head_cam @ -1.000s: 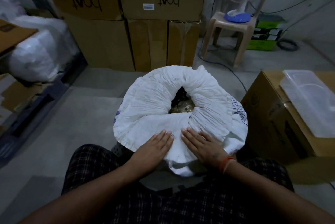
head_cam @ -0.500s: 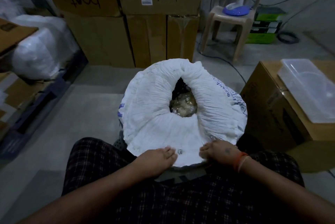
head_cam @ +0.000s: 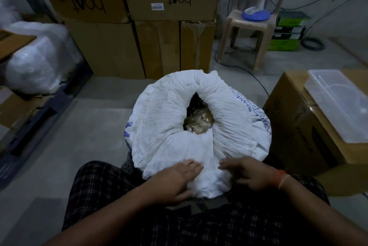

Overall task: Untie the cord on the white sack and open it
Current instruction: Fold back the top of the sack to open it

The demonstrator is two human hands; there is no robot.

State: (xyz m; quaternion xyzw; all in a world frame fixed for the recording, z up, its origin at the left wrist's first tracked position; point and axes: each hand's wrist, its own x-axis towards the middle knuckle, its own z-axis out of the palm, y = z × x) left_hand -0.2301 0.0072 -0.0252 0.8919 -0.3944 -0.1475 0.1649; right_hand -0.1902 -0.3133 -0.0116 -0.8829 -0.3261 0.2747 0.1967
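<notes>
Crinkled woven white sack (head_cam: 169, 126), rolled mouth agape; left hand (head_cam: 175, 181), perhaps right hand (head_cam: 251, 174), spread flat.

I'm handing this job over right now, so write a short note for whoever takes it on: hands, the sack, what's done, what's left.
Left hand: flat and open on the near rolled rim of the crinkled white woven sack, gripping nothing.
Right hand: also on the near rim, fingers loosely curled on the cloth; blurred, so any grip is unclear.
Sack: upright on the floor between the knees, top rolled outward, mouth partly open, pale lumpy contents visible inside.
Done: no cord is visible on the mouth, so it looks untied.
Left: probably widen the narrow opening by rolling the rim further down.
</notes>
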